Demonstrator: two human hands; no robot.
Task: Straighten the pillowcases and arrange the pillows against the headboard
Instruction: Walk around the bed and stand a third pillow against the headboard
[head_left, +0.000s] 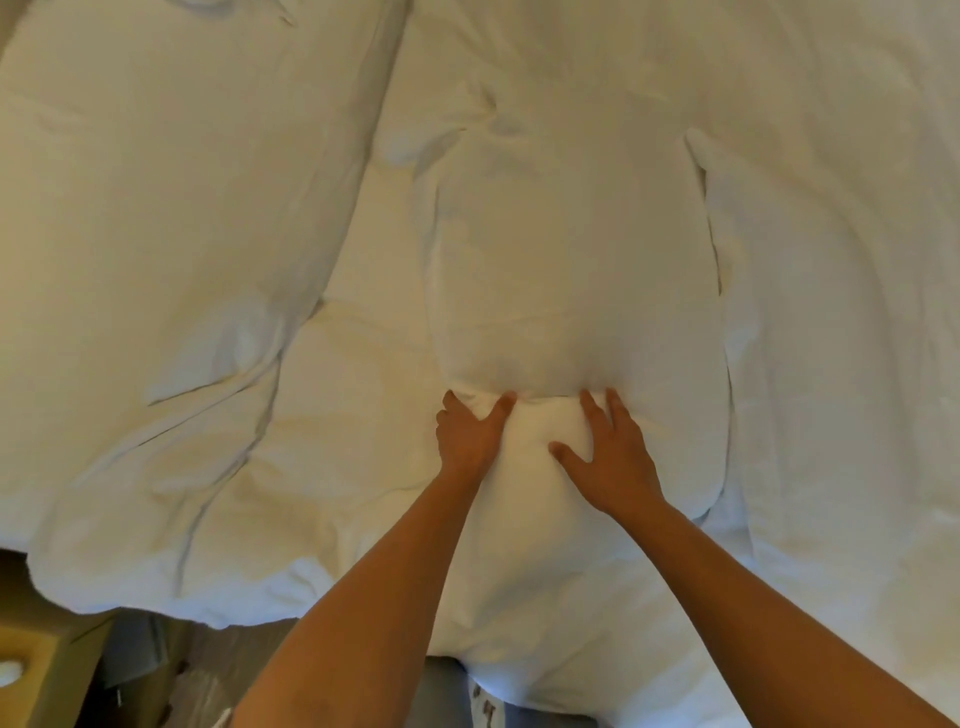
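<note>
Pressing a white pillow (571, 270) on the bed (831, 260).
Left hand (467, 436) pinches a fabric fold at its near end; right hand (608, 452) lies flat, fingers spread, beside it.

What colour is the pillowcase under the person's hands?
Plain white, no pattern; the pillowcase shows best in the head view.

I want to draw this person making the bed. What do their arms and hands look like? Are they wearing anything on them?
Both arms are bare all the way up, with no sleeves in view. The left hand and right hand wear no gloves, and no rings, watch or bracelets show. Draw two long bare arms with plain hands.
</note>
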